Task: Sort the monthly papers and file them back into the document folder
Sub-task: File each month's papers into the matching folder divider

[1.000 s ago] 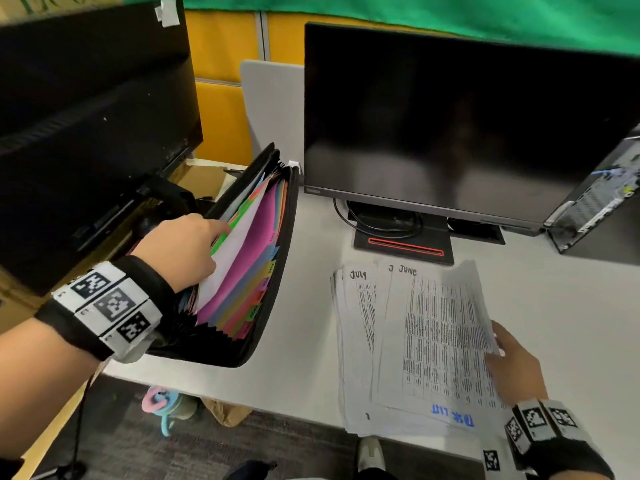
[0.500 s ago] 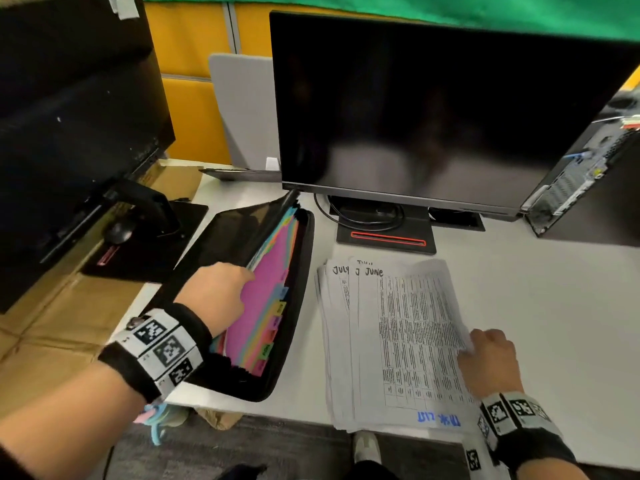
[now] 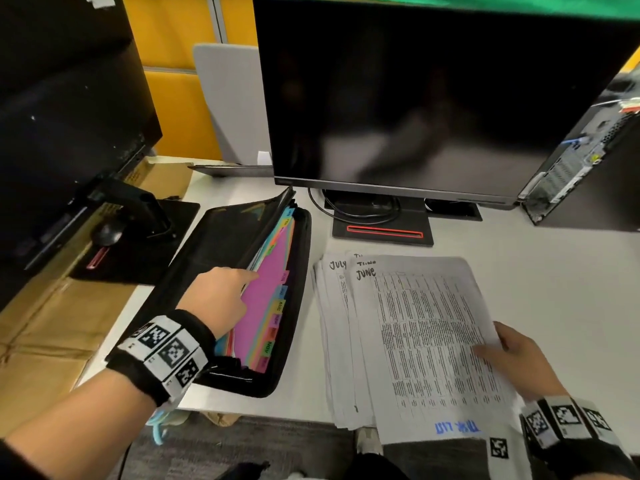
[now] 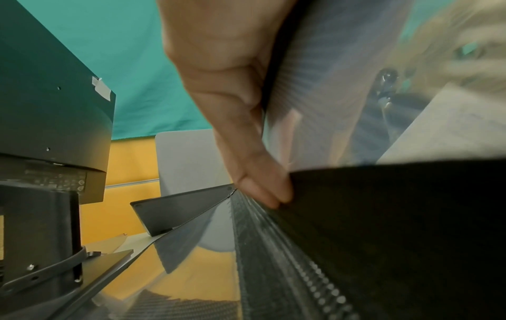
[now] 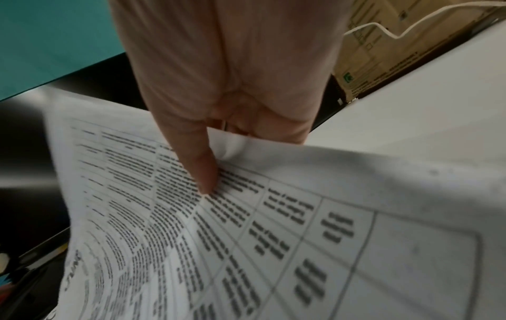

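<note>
Nearest, at the front edge of the white counter [image 3: 540,271]: right hand [image 3: 516,362] clamped on the right margin of the top sheet [image 3: 426,341], thumb [image 5: 202,168] pressed onto the printed table, remaining fingers curled beneath the lifted edge. "JUNE" handwritten in the sheet's upper left corner, blue writing near its bottom edge. Under it, a fanned stack of papers [image 3: 334,341], with "JULY" legible on a sheet poking out at the left.

Just left of the stack, apart from it: black document folder [image 3: 294,306], lying open on the counter, near corner overhanging the front edge. Coloured dividers fanned inside, a pink one uppermost, month tabs running down their right side. Left hand [image 3: 218,299] reaching in among the dividers from the left, fingers slipped between the leaves and parting them; seen from the left wrist, thumb [image 4: 254,173] pressed flat against the outer leaf, other fingers hidden behind it. Whether anything is actually pinched there: cannot tell.

Farther back, centre: dark monitor [image 3: 433,98] on a black stand with a red strip, cable looped at the base. Far left: a second monitor [image 3: 65,109] on its own stand. Far right: a computer tower [image 3: 588,161]. Behind everything, yellow panels and green cloth.
</note>
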`<state>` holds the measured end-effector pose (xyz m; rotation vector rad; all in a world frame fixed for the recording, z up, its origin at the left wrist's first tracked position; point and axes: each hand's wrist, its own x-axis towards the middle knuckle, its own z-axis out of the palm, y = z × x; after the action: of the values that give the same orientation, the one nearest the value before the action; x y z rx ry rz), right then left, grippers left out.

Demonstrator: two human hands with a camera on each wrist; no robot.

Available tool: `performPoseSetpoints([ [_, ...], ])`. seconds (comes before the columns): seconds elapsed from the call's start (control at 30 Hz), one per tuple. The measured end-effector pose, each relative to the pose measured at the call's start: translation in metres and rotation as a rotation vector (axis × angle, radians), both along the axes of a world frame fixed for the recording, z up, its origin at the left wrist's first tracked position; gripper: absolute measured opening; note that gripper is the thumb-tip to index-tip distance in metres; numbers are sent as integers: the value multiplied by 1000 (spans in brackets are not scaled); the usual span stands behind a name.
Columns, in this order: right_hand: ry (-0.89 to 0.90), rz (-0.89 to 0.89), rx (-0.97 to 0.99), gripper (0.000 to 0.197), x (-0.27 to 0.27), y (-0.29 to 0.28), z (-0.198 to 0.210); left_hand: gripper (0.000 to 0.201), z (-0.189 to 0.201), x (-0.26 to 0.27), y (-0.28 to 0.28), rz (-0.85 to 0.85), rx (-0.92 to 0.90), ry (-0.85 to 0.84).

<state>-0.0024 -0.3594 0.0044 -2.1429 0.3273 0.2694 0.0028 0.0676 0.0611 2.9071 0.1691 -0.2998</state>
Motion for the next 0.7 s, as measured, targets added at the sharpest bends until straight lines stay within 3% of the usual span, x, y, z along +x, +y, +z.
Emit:
performPoseSetpoints([
  [0.13,24,2,178,21,0,1,13,52,2,1,3,22,-44,-47],
  [0.3,-49,-125,484,37,10,17,33,51,9,2,8,36,-88,-85],
  [0.37,-74,-176,579,32,17,32,40,51,10,2,9,39,-93,-92],
  [0.47,-74,-172,600,11,26,62,50,53,13,1,9,35,-91,-101],
  [0.7,-165,-92,544,19,37,130,66,55,15,1,9,42,-68,-104],
])
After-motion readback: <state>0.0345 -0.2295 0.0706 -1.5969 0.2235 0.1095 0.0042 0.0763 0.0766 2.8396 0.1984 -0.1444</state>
